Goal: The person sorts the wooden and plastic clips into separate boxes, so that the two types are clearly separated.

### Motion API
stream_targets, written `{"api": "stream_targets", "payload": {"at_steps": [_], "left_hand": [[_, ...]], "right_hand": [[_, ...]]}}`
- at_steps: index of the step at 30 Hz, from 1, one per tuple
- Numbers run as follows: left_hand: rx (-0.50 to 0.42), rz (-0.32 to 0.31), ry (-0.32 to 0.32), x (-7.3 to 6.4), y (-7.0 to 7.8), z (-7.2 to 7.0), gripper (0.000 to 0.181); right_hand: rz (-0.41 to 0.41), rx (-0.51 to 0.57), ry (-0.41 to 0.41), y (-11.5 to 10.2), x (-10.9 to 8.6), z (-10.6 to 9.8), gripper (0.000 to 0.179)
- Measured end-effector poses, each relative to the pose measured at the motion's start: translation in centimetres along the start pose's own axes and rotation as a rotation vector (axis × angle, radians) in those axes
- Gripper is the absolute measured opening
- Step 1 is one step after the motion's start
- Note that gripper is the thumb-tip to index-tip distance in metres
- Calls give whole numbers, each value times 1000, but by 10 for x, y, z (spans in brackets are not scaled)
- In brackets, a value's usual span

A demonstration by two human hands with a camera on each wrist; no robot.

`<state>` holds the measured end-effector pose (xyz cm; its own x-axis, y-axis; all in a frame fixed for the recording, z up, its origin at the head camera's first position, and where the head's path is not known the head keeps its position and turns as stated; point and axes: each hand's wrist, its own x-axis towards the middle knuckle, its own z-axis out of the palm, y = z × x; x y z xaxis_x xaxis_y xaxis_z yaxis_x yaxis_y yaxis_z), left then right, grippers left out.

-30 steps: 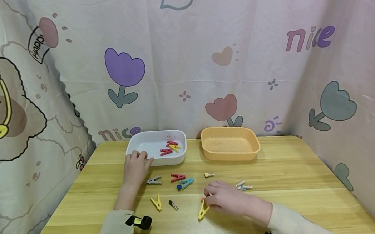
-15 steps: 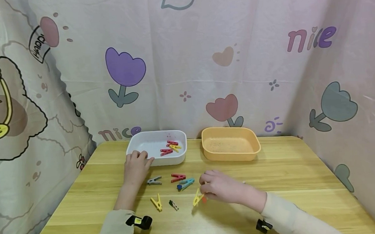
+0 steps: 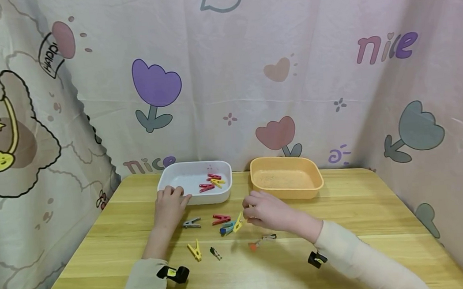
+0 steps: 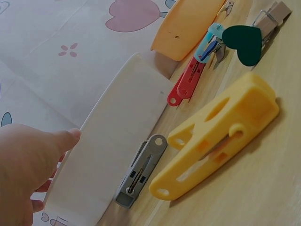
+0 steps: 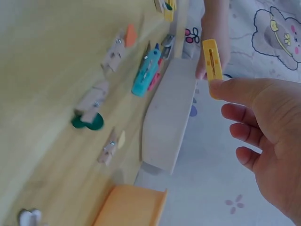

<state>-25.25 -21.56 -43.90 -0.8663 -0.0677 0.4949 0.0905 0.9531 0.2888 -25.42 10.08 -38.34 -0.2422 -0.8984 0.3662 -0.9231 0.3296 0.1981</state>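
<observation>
Right hand (image 3: 268, 210) pinches yellow clip (image 3: 237, 223) above table (image 3: 232, 281), other fingers loosely bent. Left hand (image 3: 169, 207) grips near-left rim of white tray (image 3: 211, 198). Tray holds two red clips (image 3: 206, 187) plus second yellow clip (image 3: 217, 183). Orange tray (image 3: 290, 193) just right of it.

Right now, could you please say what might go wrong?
The right hand pinches a raised yellow clothespin near one end, so it could slip. Dropped, it might strike the turquoise clothespin it overlaps in the head view. The left hand grips the white tray; a tug could shift it.
</observation>
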Motion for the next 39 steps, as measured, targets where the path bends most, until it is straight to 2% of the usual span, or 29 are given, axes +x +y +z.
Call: {"api": "stream_targets", "payload": {"at_steps": [6,16,28,39], "left_hand": [[7,5,14,0,0,1,30],[5,3,15,1,-1,3,30],[-2,-15,0,0,-1,2,30],[-20,-33,-12,0,0,1,30]], "right_hand": [[-2,-19,-27,10,11,-3,6],[12,-40,-8,28,32,-5,5],[119,-18,4,46,56,0,4],[225,17,14,57,83,17,6]]}}
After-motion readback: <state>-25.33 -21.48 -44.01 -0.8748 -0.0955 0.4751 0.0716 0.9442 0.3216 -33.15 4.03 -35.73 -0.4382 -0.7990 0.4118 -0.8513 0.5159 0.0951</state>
